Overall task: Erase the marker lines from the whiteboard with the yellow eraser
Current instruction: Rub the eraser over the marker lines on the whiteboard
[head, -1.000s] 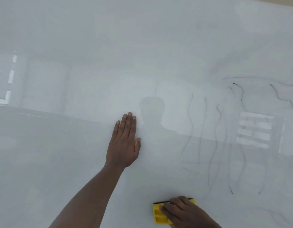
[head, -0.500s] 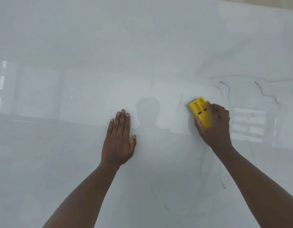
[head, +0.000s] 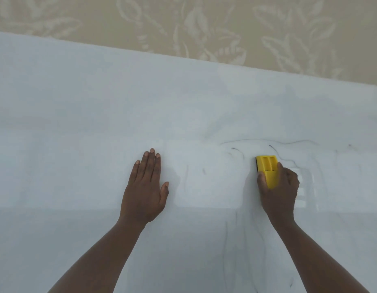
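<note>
The whiteboard (head: pixel 77 123) fills most of the view. My right hand (head: pixel 279 193) grips the yellow eraser (head: pixel 267 168) and presses it flat on the board at centre right, its black felt edge facing left. Thin dark marker lines (head: pixel 293 142) curve just above and to the right of the eraser. Fainter smeared strokes (head: pixel 225 246) run down the board below my right hand. My left hand (head: pixel 146 187) lies flat on the board, palm down, fingers together, left of the eraser and holding nothing.
Beige wallpaper with a pale leaf pattern (head: pixel 204 24) shows above the board's top edge. Bright window reflections (head: pixel 304 187) lie on the glossy surface beside my right hand.
My right hand carried the eraser up from the bottom edge into the lines, then further right. Many of the vertical strokes have faded. The view tilted up, showing the wallpaper.
</note>
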Demonstrator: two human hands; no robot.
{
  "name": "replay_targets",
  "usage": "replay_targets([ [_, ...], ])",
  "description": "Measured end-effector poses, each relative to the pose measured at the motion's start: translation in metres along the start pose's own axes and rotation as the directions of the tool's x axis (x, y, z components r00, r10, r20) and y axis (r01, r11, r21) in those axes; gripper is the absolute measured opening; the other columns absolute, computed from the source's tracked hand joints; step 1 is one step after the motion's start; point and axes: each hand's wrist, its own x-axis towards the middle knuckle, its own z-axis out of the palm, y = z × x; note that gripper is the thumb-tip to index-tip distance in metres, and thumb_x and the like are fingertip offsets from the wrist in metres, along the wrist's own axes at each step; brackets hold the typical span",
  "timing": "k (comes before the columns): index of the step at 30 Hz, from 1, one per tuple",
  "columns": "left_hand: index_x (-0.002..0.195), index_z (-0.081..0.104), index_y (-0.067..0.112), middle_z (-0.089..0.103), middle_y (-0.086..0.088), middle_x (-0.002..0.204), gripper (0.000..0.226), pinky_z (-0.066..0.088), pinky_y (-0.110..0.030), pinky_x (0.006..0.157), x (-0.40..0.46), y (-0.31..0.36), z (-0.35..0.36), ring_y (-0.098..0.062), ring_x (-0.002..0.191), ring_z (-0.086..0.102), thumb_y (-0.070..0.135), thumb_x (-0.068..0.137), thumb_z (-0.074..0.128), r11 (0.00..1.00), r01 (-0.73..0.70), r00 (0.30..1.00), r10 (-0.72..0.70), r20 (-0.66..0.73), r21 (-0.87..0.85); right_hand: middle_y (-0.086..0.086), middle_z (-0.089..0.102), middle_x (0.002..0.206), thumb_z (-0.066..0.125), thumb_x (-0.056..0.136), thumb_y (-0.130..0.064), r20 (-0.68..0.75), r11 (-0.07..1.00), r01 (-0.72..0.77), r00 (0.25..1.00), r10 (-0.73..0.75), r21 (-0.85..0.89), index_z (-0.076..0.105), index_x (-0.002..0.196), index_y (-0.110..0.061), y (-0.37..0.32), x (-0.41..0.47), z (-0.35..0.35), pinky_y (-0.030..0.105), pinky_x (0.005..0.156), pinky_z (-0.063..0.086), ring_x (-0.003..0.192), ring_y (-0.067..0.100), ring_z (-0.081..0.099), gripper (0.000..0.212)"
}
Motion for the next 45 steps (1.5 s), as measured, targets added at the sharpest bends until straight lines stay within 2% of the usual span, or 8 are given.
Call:
replay_targets([
  [6,0.157,0.022,0.0,0.019,-0.016,0.167,0.071,0.021,-0.049,0.126,0.003,0.001,0.009,-0.027,0.156,0.016,0.039,0.098,0.027,1.0,-0.018,0.998,0.019,-0.067,0.025,0.017,0.047,0.124,0.043,0.079,-0.059,-0.149,0.981,-0.19,0.971,0.185,-0.025,0.052,0.127,-0.01,0.026,0.059,-0.015,0.043,0.098,0.037,0.114,0.038,0.044,0.069],
  [11,0.158,0.019,0.001,0.019,-0.015,0.167,0.072,0.021,-0.048,0.126,0.003,0.002,0.012,-0.027,0.156,0.016,0.039,0.097,0.027,1.0,-0.017,0.996,0.019,-0.085,0.025,0.021,0.049,0.123,0.047,0.078,-0.054,-0.188,0.98,-0.198,0.964,0.189,-0.028,0.055,0.126,-0.006,0.018,0.107,-0.012,0.042,0.096,0.037,0.113,0.04,0.046,0.068],
  [16,0.157,0.021,0.0,0.021,-0.016,0.166,0.072,0.022,-0.049,0.125,0.004,0.003,0.011,-0.028,0.156,0.018,0.037,0.097,0.028,0.999,-0.021,0.995,0.024,-0.095,0.036,0.022,0.054,0.114,0.047,0.081,-0.054,-0.15,0.993,0.033,0.988,-0.049,-0.11,0.06,0.119,-0.006,-0.019,0.099,0.017,0.041,0.087,0.04,0.102,0.041,0.052,0.063],
  [20,0.156,0.023,-0.002,0.022,-0.017,0.166,0.07,0.023,-0.05,0.124,0.003,0.003,0.009,-0.029,0.155,0.02,0.031,0.095,0.03,0.999,-0.032,0.994,0.035,-0.105,0.036,0.018,0.056,0.117,0.056,0.083,-0.047,-0.07,0.971,0.235,0.969,-0.238,-0.049,0.058,0.128,-0.007,-0.073,0.06,0.044,0.042,0.087,0.044,0.101,0.039,0.053,0.06],
  [23,0.156,0.024,-0.002,0.021,-0.017,0.166,0.069,0.023,-0.049,0.125,0.001,0.001,0.007,-0.029,0.155,0.02,0.028,0.094,0.031,0.998,-0.051,0.993,0.054,-0.101,0.036,0.018,0.061,0.113,0.055,0.082,-0.043,-0.006,0.902,0.431,0.902,-0.431,-0.014,0.06,0.127,-0.003,-0.11,0.019,0.062,0.045,0.085,0.049,0.097,0.041,0.057,0.06],
  [28,0.156,0.026,-0.001,0.024,-0.017,0.165,0.068,0.024,-0.05,0.124,-0.03,-0.01,0.007,-0.029,0.154,0.023,0.029,0.095,0.032,0.999,-0.018,0.996,0.022,-0.092,0.044,0.008,0.06,0.117,0.065,0.084,-0.037,0.162,0.765,0.641,0.75,-0.642,0.063,0.058,0.132,-0.008,-0.128,-0.055,0.073,0.037,0.089,0.043,0.103,0.028,0.055,0.057],
  [35,0.156,0.023,-0.001,0.021,-0.018,0.166,0.068,0.022,-0.053,0.125,-0.069,-0.015,0.011,-0.031,0.155,0.019,0.031,0.097,0.032,0.997,0.035,0.998,-0.031,-0.055,0.066,0.006,0.065,0.112,0.069,0.081,-0.032,0.249,0.632,0.764,0.592,-0.767,0.129,0.062,0.127,-0.006,-0.08,-0.131,0.053,0.037,0.082,0.048,0.097,0.027,0.059,0.053],
  [45,0.158,0.013,-0.002,0.012,-0.022,0.167,0.072,0.013,-0.053,0.127,-0.122,0.018,0.018,-0.033,0.157,0.009,0.029,0.098,0.038,0.997,0.033,0.996,-0.039,0.085,0.074,0.012,0.068,0.108,0.071,0.081,-0.03,0.339,0.739,0.66,0.67,-0.661,0.136,0.067,0.119,-0.003,-0.026,-0.231,0.015,0.04,0.078,0.048,0.092,0.031,0.06,0.047],
])
